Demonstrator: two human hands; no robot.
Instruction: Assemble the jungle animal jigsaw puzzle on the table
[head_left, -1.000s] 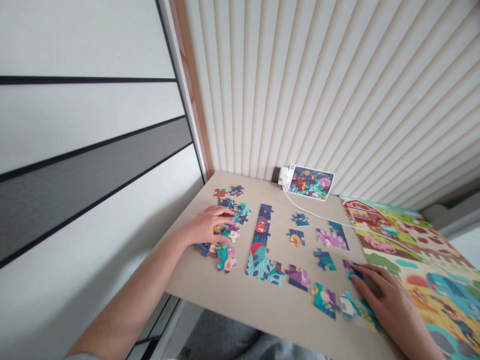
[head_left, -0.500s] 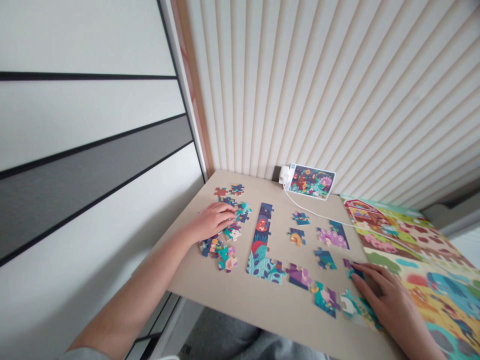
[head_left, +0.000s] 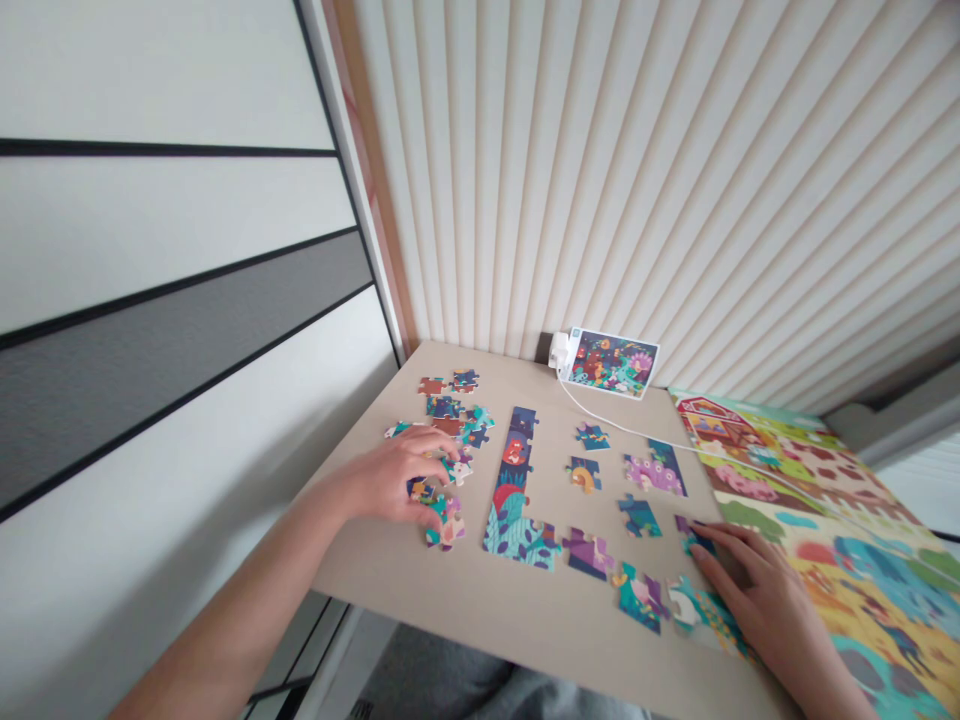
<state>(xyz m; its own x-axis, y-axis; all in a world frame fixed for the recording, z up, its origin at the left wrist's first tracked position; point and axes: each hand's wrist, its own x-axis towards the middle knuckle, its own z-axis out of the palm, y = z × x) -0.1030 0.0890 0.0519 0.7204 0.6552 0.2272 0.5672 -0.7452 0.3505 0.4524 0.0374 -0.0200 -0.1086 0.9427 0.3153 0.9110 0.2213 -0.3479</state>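
The left hand (head_left: 394, 480) is laid over a loose heap of jigsaw pieces (head_left: 450, 425) on the tabletop (head_left: 480, 610); its fingers (head_left: 427, 438) are spread and curved among the pieces, and whether a piece is grasped cannot be told. The right hand (head_left: 769, 590) is laid flat near the tabletop's right edge; its fingers (head_left: 739, 550) are released, the fingertips touching a dark blue piece (head_left: 688, 533), with a teal section (head_left: 705, 620) just beside the palm. Between the hands an L-shaped assembled strip (head_left: 514, 490) is set, its long axis pointing from the wall toward the person, its foot turned right at the near end; smaller assembled groups (head_left: 652, 472) are placed to its right. A picture card (head_left: 611, 363) is set against the ribbed wall panel (head_left: 600, 180), just beside a white plug (head_left: 559, 350); a white cable (head_left: 630, 430) is run from the plug onto a printed farm mat (head_left: 817, 500).
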